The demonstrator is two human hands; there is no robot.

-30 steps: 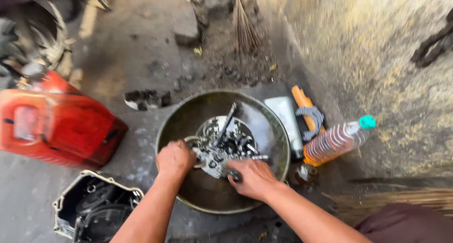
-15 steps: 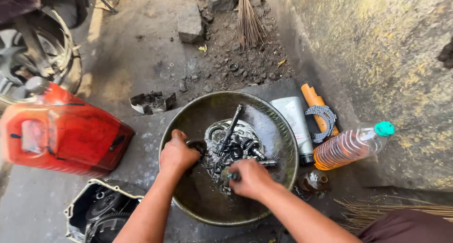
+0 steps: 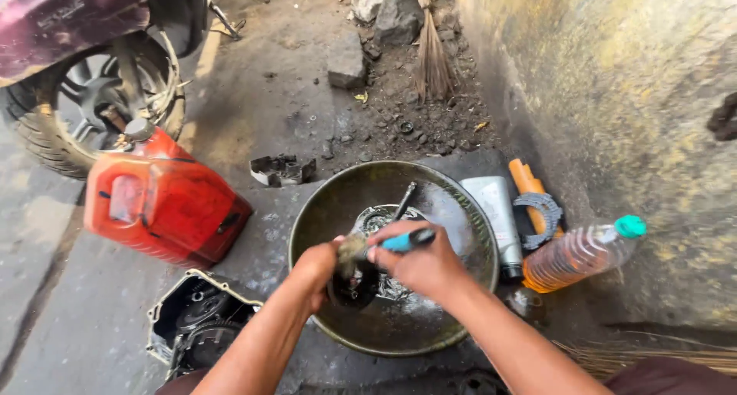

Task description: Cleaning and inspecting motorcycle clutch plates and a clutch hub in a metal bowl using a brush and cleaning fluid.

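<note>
Grimy concrete ground beside a yellowed wall | round dark metal basin (image 3: 461,211) below your hands | your left hand (image 3: 318,266) clasps a black oily round engine part (image 3: 355,281) over it | your right hand (image 3: 422,266) grips a blue-handled brush (image 3: 399,242) against that part | red plastic jerrycan (image 3: 165,199) left.

Basin (image 3: 461,211) centre on floor; jerrycan (image 3: 165,203) at 9 o'clock, engine cover (image 3: 196,326) at 7, bottle (image 3: 580,253) at 3, stones (image 3: 384,19) at 12.
</note>
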